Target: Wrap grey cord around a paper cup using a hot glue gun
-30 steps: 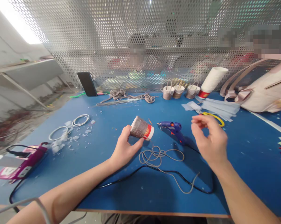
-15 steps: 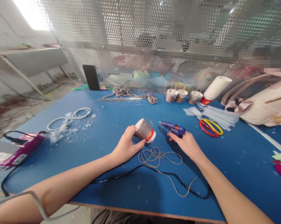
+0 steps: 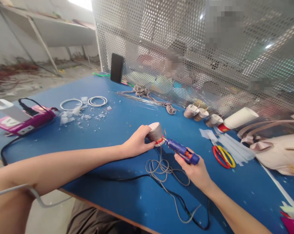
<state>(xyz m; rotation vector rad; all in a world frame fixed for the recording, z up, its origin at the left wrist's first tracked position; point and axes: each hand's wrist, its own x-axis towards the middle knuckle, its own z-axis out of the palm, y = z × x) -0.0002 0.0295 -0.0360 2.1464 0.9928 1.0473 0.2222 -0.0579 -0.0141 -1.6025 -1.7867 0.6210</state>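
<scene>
Left grip (image 3: pixel 136 140) pinches a small paper cup (image 3: pixel 156 131) — the thumb lies low against it, and the other fingers hold its left side. The cup is near the middle of the view, slightly tilted, above the blue counter (image 3: pixel 129 113); whether its lower edge touches the surface, I cannot tell. Most of its side is covered by grey-brown cord (image 3: pixel 161 169), wound in close rows, so that the wall looks finely ribbed. The upper end is pale, nearly white. Toward the lower end, a red band with a small yellowish mark is bare of cord, and below it runs a white edge. From this part the free cord goes down and lies on the counter in loose loops, with a long tail toward the person.

Right grip (image 3: pixel 195 169) is wrapped around a blue glue gun (image 3: pixel 178 151) with orange parts. Its nozzle points left, to the red band of the cup — very near, but the contact is not possible to judge. A black cable (image 3: pixel 137 177) lies across the counter.

Farther back, three cord-covered cups (image 3: pixel 201 116) stand with mouths upward, beside a leaning stack of white cups (image 3: pixel 241 119). Scissors (image 3: pixel 222 155) with red and yellow handles lie next to translucent strips (image 3: pixel 236 151).
</scene>
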